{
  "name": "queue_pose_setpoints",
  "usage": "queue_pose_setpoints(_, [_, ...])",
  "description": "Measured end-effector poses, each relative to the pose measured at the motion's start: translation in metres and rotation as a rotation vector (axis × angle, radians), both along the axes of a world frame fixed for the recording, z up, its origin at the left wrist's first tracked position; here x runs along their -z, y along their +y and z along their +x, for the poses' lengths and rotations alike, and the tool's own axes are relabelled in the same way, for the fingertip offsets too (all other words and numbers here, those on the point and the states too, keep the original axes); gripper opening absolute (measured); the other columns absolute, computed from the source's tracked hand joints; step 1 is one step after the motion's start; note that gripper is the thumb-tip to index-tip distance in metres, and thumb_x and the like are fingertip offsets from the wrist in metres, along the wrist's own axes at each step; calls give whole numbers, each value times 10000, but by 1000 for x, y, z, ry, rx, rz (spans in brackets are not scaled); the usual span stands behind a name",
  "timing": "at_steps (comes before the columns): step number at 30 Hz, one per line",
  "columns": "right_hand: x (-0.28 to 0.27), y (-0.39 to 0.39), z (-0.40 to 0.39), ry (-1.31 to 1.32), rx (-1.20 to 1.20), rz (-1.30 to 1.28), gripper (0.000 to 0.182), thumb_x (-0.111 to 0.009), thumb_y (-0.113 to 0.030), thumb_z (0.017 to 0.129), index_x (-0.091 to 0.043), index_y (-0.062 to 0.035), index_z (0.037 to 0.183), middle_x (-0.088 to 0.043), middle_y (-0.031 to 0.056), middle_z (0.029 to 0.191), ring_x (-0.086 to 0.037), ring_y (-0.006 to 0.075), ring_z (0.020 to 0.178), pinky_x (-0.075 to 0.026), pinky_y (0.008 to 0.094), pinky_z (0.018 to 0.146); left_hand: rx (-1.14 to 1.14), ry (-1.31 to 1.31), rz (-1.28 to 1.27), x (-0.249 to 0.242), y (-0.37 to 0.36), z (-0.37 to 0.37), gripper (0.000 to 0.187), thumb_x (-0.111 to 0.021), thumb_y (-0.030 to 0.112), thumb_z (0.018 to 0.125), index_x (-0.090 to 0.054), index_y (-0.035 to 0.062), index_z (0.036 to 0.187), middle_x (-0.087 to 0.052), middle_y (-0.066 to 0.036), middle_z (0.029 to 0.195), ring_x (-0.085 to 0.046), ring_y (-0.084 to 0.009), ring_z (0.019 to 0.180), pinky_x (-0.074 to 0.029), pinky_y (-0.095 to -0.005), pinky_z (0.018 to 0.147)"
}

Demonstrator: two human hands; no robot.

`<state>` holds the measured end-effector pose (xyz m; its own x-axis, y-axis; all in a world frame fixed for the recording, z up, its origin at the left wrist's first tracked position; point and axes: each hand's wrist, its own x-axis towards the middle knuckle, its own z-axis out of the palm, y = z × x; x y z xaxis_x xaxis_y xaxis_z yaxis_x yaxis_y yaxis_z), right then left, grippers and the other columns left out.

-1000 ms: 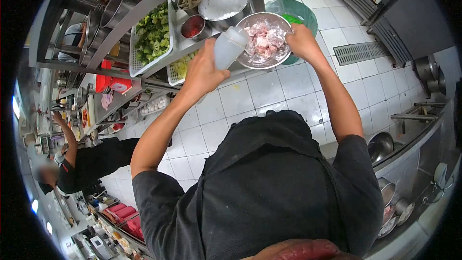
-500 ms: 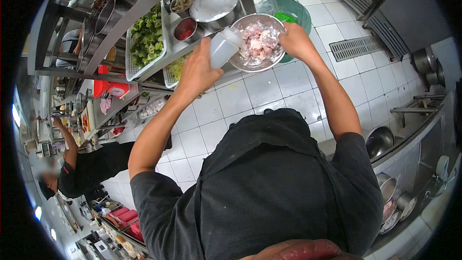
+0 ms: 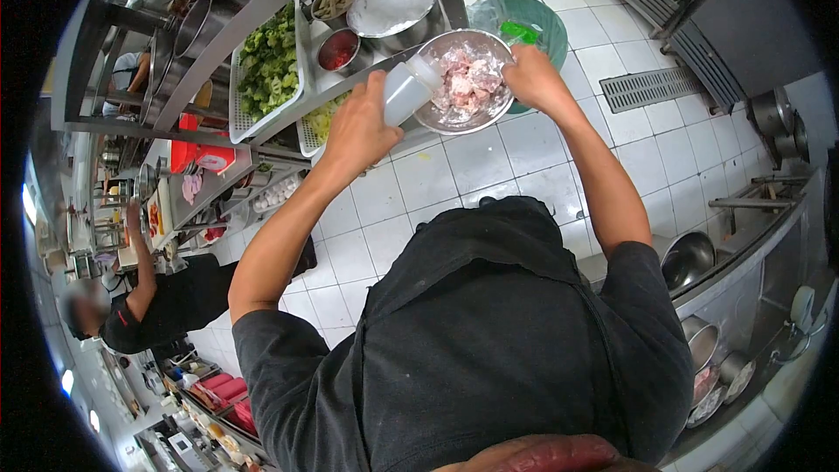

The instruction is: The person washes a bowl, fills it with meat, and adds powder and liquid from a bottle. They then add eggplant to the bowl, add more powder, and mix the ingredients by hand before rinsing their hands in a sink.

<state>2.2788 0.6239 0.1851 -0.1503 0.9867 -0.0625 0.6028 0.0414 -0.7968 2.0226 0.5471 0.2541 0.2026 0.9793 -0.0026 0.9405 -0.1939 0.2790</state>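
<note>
1. A metal bowl (image 3: 472,126) is held out by the near edge of the tabletop (image 3: 325,81), with pinkish meat chunks (image 3: 472,79) coated in something white piled inside.
2. The bowl's right rim is clamped in the grip of the right hand (image 3: 535,79).
3. A cloudy plastic bottle (image 3: 404,94) is wrapped in the left hand's (image 3: 360,122) grip, mouth tipped toward the bowl's left side. Whether anything's being poured can't really be told.
4. On the tabletop, a pot of white stuff (image 3: 392,7), a small pot of red stuff (image 3: 339,51) and a white basket of broccoli (image 3: 269,70) are lined up.
5. A green bin (image 3: 546,31) is partly hidden behind the bowl.
6. Far left, a co-worker in black (image 3: 175,301) can be spotted.
</note>
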Motion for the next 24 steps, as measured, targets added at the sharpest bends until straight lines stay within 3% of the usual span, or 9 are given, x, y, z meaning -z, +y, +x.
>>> queue_pose_setpoints(18, [12, 8, 0, -36, -57, 33, 309, -487, -85, 727, -616, 122, 917, -608, 340, 941, -592, 454, 951, -444, 464, 887, 15, 86, -24, -2, 7, 4, 616, -689, 54, 624, -411, 14, 1171, -569, -267, 974, -587, -439, 890, -473, -487, 781])
queue_pose_setpoints(24, [17, 10, 1, 29, -38, 17, 304, -491, -89, 732, -621, 116, 915, -609, 338, 933, -595, 453, 943, -451, 459, 878, -8, 48, -41, 0, 6, 5, 681, -717, 75, 623, -389, 30, 1218, -564, -266, 1032, -573, -442, 958, -474, -475, 798])
